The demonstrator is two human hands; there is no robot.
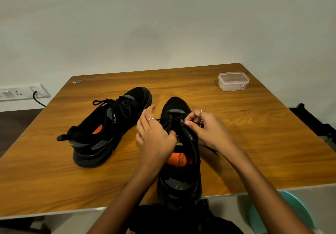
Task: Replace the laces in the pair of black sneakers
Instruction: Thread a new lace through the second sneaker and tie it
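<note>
Near sneaker sits heel over table's front edge, toe away, so eyelets face the person. Right hand pinches lace; left hand fingers curled on tongue, steadying. 2nd sneaker parked left-centre, laced w/ a bow.

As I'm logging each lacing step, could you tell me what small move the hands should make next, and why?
Probably draw the black lace outward through the near sneaker: the right hand pinches its end, the left hand steadies the tongue, and the other sneaker remains fully laced.
</note>
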